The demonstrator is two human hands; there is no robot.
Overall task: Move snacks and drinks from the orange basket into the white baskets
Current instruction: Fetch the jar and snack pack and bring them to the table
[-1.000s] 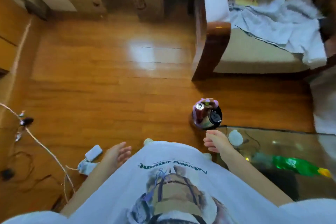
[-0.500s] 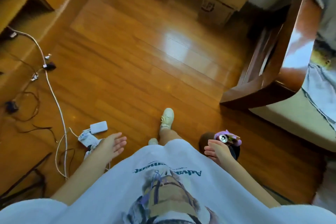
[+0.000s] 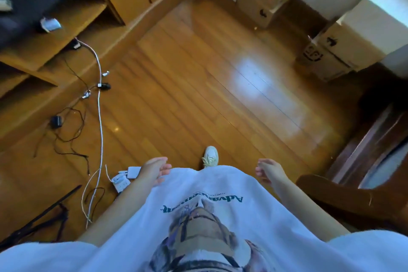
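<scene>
hands: your left hand (image 3: 154,171) and right hand (image 3: 270,171) hang relaxed, holding nothing | risk: loose white cable (image 3: 100,117) on the glossy wooden floor (image 3: 198,95) beside your pale shoe (image 3: 210,159) could trip you | baskets: none visible

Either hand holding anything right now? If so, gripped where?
Nothing is held. The left hand and the right hand both hang free beside the white T-shirt, fingers loosely curled, over the wooden floor.

Left hand (image 3: 153,170): fingers loosely extended, holding nothing, beside the white shirt hem. Right hand (image 3: 268,170): fingers loosely curled, holding nothing, above the wooden floor.
</scene>
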